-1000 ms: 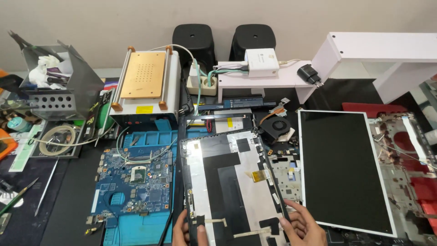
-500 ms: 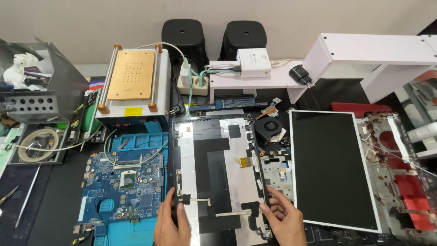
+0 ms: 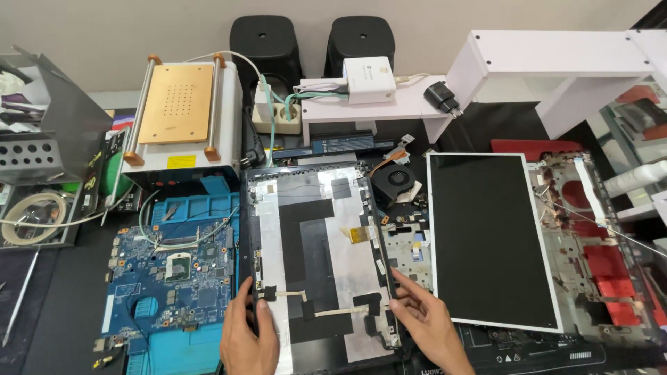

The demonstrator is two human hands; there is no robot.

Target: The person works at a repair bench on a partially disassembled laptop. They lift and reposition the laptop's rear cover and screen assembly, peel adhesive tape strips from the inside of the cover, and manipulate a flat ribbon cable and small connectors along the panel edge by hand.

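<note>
A laptop lid back cover (image 3: 313,243), silver inside with black tape strips and a thin flat cable, lies in front of me in a black frame. My left hand (image 3: 246,333) grips the cover's left edge near the bottom, thumb over the frame. My right hand (image 3: 427,323) rests at the cover's right edge, fingers spread and touching the frame. A bare black display panel (image 3: 490,239) lies flat just right of my right hand.
A blue motherboard (image 3: 174,278) on a blue mat lies left of the cover. A heating plate station (image 3: 180,118) stands at the back left. A fan (image 3: 392,184), a red-lined laptop base (image 3: 597,250), a white shelf (image 3: 389,104) and two black stools (image 3: 267,42) surround them.
The view has shifted down and closer. Both hands slid up along the cover's side edges; the left now grips the left edge, the right lies at the right edge.
</note>
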